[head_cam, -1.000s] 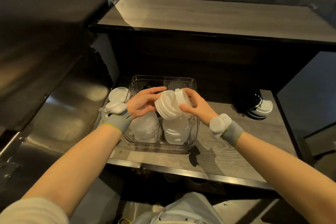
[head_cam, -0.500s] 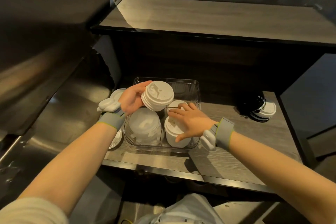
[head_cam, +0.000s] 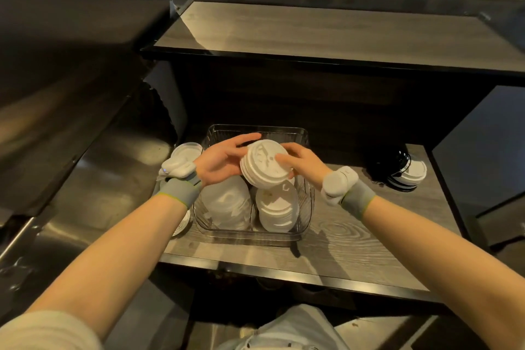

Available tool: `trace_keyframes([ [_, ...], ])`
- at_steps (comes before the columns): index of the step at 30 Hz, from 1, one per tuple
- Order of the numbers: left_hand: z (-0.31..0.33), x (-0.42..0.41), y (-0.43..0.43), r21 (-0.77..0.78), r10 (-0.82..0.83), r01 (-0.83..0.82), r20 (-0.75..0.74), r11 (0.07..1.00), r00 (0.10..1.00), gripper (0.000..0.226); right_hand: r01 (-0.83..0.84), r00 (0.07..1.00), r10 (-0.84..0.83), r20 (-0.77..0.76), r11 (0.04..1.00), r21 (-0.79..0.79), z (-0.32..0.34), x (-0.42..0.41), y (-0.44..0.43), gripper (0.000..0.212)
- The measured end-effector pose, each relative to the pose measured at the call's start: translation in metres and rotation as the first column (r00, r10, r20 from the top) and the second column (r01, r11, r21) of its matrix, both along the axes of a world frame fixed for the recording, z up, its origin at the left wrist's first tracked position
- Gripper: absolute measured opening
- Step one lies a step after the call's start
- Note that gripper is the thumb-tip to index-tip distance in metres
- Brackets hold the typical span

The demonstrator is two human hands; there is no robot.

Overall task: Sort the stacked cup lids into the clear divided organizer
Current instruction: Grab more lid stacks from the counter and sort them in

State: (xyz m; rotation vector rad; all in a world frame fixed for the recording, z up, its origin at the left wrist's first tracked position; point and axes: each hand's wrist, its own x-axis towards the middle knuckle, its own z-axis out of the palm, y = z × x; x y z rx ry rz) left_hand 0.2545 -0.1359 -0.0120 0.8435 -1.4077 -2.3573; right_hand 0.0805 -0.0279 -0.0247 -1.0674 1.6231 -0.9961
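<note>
Holding: stack of white lids (head_cam: 264,163), tilted, above the clear organizer (head_cam: 308,202), gripped from both sides.
Left hand (head_cam: 220,160): fingers curled on the stack's left edge.
Right hand (head_cam: 302,163): fingers closed on the stack's right rim.
Organizer: on the tabletop (head_cam: 355,239); white lids (head_cam: 277,209) in both near compartments.
Left of organizer: flat lids (head_cam: 186,150).
Right of organizer: black-and-white lids (head_cam: 406,172).

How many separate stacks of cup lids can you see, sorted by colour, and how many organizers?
White plastic lid stacks: 5, one held, two in the organizer, two left of it
Black-and-white lid stack on the shelf's right side: 1
Clear plastic divided organizer: 1
Total: 7
</note>
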Motion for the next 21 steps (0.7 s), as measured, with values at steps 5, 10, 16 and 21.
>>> trace_keyframes([
  [5, -0.001, -0.006, 0.014, -0.019, -0.090, 0.093, 0.142, 0.995, 0.986, 0.042, 0.030, 0.994, -0.024, -0.109, 0.998, 0.061, -0.006, -0.010, 0.009, 0.026],
  [10, -0.004, -0.010, 0.018, -0.070, -0.077, 0.099, 0.267, 0.993, 0.961, 0.040, 0.089, 0.967, -0.076, -0.243, 0.995, 0.044, -0.006, -0.011, 0.014, 0.030],
  [16, -0.003, -0.022, 0.026, -0.403, -0.018, 0.244, 0.489, 0.882, 0.872, 0.035, 0.060, 0.910, -0.014, -0.415, 0.993, 0.099, -0.005, -0.004, 0.015, 0.039],
  [21, 0.000, -0.020, 0.025, -0.032, -0.051, 0.059, 0.196, 0.998, 0.979, 0.027, 0.224, 0.954, -0.213, -0.212, 0.974, 0.032, -0.002, -0.004, 0.015, 0.028],
])
